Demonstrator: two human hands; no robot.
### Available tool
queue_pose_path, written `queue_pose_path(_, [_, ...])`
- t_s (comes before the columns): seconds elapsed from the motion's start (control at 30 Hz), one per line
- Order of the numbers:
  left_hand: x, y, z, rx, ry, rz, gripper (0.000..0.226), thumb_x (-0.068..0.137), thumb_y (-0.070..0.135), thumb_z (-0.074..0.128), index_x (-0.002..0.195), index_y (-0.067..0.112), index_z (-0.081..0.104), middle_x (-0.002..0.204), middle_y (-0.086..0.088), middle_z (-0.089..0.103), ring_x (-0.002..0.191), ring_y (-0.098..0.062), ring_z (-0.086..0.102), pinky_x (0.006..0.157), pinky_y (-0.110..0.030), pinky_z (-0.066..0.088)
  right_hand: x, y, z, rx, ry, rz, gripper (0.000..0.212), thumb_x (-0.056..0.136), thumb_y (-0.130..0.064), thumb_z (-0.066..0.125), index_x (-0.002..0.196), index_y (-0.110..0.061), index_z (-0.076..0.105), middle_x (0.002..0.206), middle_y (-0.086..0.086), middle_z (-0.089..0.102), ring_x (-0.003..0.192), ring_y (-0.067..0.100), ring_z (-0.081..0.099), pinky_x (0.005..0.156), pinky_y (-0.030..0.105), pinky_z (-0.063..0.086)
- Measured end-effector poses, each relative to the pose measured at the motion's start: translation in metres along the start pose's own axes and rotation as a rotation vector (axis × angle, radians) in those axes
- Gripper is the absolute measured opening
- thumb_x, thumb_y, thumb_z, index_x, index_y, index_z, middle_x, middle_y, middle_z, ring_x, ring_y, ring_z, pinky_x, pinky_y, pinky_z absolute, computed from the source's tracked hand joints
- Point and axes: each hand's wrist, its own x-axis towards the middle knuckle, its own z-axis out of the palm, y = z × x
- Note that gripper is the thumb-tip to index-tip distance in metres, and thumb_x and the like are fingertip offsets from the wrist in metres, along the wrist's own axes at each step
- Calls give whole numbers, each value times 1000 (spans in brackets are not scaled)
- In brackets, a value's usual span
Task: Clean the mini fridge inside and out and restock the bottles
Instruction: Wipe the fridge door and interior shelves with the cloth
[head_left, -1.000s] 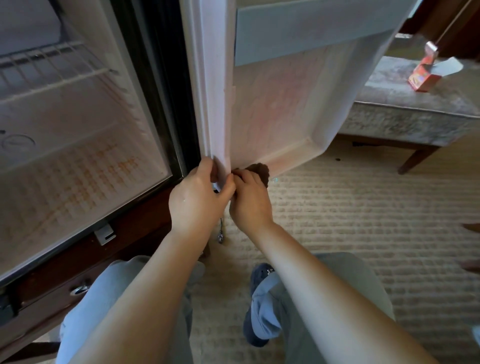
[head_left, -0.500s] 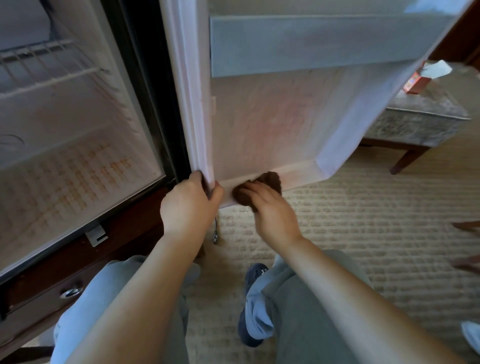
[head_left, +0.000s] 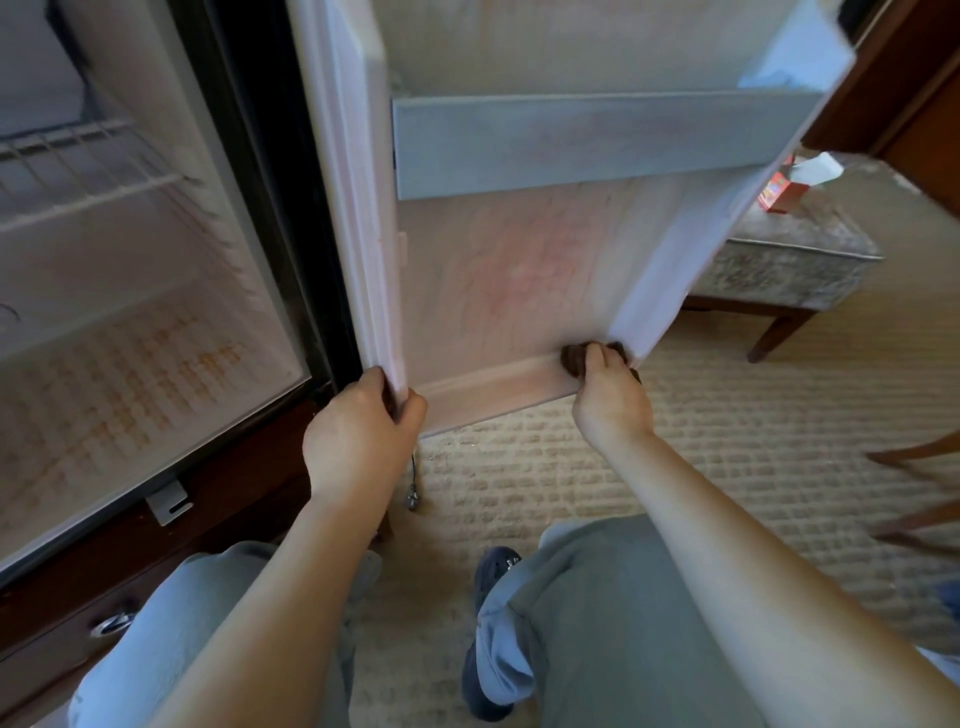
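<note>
The white mini fridge (head_left: 130, 312) is standing open, a white wire shelf (head_left: 88, 171) sitting inside its cavity. The left hand (head_left: 358, 436) is gripping the lower left corner of the open white door (head_left: 519, 270) — the right hand (head_left: 610, 395), well apart, is clutching a dark brown cloth (head_left: 571, 356) against the door's bottom ledge. Fingers are hiding most of the cloth; the grey door rail (head_left: 571, 140) is screening whatever is lying behind it
</note>
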Motion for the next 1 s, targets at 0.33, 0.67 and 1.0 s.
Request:
queue_pose_path(0.33, [-1, 2, 3, -37, 16, -3, 23, 87, 30, 52, 69, 16, 50, 51, 3, 45, 41, -14, 41, 42, -22, 21, 7, 27, 2, 151, 12, -350, 30, 94, -7, 50, 123, -1, 53, 127, 10, 52, 112, 27, 54, 95, 29, 43])
queue_pose_path(0.67, [-2, 1, 4, -18, 30, 13, 24, 87, 26, 55, 66, 15, 49, 50, 2, 44, 40, -16, 39, 42, -22, 23, 8, 15, 9, 26, 80, -152, 31, 88, -13, 53, 116, -1, 49, 122, 16, 47, 93, 33, 58, 66, 34, 46])
queue_pose_path(1.0, [-6, -13, 1, -17, -24, 32, 19, 91, 16, 52, 80, 1, 48, 56, -11, 46, 41, -25, 41, 42, -24, 28, -59, -11, 27, 74, 268, 70, 27, 73, -4, 64, 98, 2, 52, 100, 20, 52, 87, 38, 58, 77, 45, 54])
